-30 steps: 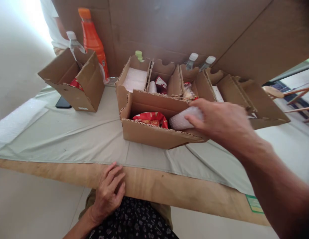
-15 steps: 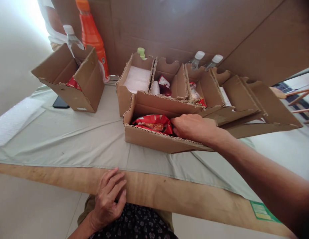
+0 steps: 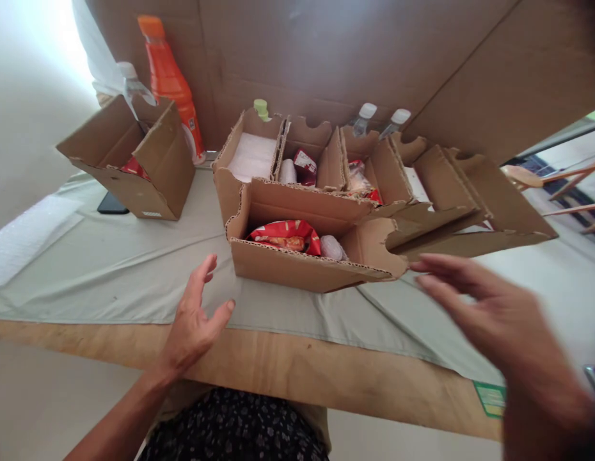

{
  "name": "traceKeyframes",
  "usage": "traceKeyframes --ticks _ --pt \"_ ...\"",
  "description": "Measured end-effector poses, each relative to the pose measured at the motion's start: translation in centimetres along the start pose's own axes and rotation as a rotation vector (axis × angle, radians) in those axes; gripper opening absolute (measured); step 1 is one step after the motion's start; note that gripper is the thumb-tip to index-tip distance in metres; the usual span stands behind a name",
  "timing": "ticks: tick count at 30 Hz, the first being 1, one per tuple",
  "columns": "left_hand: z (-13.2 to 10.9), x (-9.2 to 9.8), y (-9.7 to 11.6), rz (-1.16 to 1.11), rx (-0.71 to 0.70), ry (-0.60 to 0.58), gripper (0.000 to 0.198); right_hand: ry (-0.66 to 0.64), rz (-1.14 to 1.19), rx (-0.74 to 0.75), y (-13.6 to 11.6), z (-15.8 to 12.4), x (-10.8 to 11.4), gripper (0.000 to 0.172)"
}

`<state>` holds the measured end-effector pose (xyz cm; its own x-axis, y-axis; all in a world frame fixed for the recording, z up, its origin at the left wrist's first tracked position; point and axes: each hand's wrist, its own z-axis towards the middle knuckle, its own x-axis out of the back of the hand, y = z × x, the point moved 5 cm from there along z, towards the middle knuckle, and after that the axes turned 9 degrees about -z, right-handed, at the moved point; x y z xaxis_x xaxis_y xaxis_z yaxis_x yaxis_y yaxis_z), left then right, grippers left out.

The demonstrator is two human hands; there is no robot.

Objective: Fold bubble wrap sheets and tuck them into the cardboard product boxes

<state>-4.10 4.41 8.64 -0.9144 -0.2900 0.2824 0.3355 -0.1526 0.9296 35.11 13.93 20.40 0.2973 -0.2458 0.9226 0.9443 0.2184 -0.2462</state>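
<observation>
In front of me a long open cardboard box [image 3: 283, 272] holds a red snack packet [image 3: 285, 235] and a bubble-wrapped roll [image 3: 332, 248]. My left hand [image 3: 196, 323] hovers above the near table edge, left of this box, with thumb and fingers apart and nothing in it. At the box's right end is my right hand [image 3: 480, 307], blurred, its fingers spread from the thumb and holding nothing. Its fingertips are close to the box's corner; whether they touch it I cannot tell.
Behind stands a row of cardboard bins [image 3: 364, 147] with white wrap sheets, packets and a dark red box. Another cardboard box [image 3: 167, 179] is at the left, beside an orange bottle [image 3: 170, 83], a phone [image 3: 112, 203] and bubble wrap [image 3: 33, 234]. A cardboard wall [image 3: 297, 57] closes the back.
My right hand has come out of the front box and moved right, baring the wrapped roll. My left hand has lifted off the table edge and opened toward the box.
</observation>
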Motion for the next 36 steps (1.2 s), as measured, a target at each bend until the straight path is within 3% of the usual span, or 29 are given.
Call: traceKeyframes --ticks 4,7,9,13,16,19,23,24,26,28,31,34,36 --pt "3.8 -3.5 -0.2 -0.265 0.047 -0.047 0.079 -0.135 0.318 -0.014 -2.6 -1.9 -8.0 0.055" --pt "3.7 -4.7 0.1 -0.353 0.102 -0.054 0.068 -0.082 0.337 -0.039 -4.8 -2.7 -10.4 0.055" --pt "2.7 -4.0 1.3 -0.367 0.098 -0.017 0.062 -0.032 0.318 -0.03 -6.0 -3.4 -9.5 0.053" --pt "0.5 -0.8 5.4 -0.325 -0.008 0.093 0.06 0.092 0.231 0.026 -8.0 -4.5 -4.5 0.043" --pt "-0.4 0.8 6.7 -0.238 -0.021 0.168 0.053 0.081 0.213 0.077 -9.4 -5.0 -2.9 0.048" --pt "-2.0 1.0 5.5 -0.254 0.003 0.187 0.053 0.06 0.251 0.106 -10.5 -6.2 -4.5 0.038" --pt "-5.3 2.0 2.1 -0.294 0.091 0.218 0.057 0.103 0.296 0.175 -12.1 -9.6 -8.4 0.02" --pt "-5.9 2.7 1.3 -0.289 0.106 0.239 0.056 0.092 0.31 0.191 -12.6 -10.5 -9.4 0.02" --pt "-5.8 4.6 -0.1 -0.292 0.097 0.283 0.052 0.049 0.339 0.207 -14.1 -12.1 -11.1 0.036" --pt "-4.1 6.8 -1.3 -0.323 0.045 0.328 0.049 -0.01 0.383 0.228 -16.1 -13.1 -12.4 0.059" --pt "0.7 9.6 -3.1 -0.407 -0.032 0.363 0.048 -0.099 0.488 0.292 -19.5 -14.2 -13.5 0.077" --pt "4.4 11.2 -4.1 -0.432 -0.051 0.405 0.052 -0.157 0.551 0.427 -21.3 -14.8 -13.6 0.079" --pt "4.5 11.3 -4.2 -0.358 0.002 0.47 0.05 -0.146 0.551 0.432 -20.5 -14.1 -13.6 0.07"
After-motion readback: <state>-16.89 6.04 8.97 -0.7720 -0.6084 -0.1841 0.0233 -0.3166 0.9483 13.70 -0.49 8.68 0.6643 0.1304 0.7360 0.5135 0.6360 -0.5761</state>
